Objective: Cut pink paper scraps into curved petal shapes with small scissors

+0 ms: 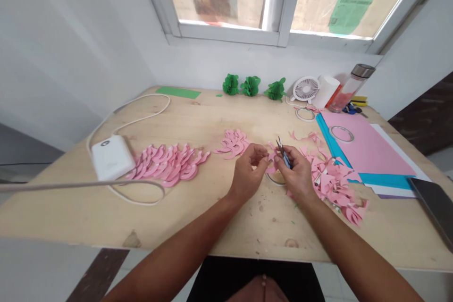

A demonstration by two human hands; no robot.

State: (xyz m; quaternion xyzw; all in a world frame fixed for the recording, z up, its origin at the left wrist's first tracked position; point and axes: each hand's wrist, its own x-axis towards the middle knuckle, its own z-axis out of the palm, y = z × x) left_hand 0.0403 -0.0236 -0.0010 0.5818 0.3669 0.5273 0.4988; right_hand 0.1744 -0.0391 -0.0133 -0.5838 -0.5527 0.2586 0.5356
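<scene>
My right hand [296, 170] is closed around a pair of small scissors [283, 151], their blades pointing up and away from me. Between my two hands shows a pink paper piece [271, 156], against the right thumb and fingers. My left hand [248, 170] is pinched with thumb and fingertips together close to that paper; what it grips is too small to make out. Under the hands lies a roll of tape [276, 179], partly covered. Curved pink cutouts [232, 143] are heaped just beyond my left hand, and pink paper scraps [334, 181] pile up beside the right.
More pink cutouts [170, 163] lie at left by a white power bank [112, 156] and its cable. Green paper shapes [251, 86], a small fan [306, 88] and a bottle [350, 89] stand at the back. Coloured sheets [375, 151] and a phone [433, 205] are at right.
</scene>
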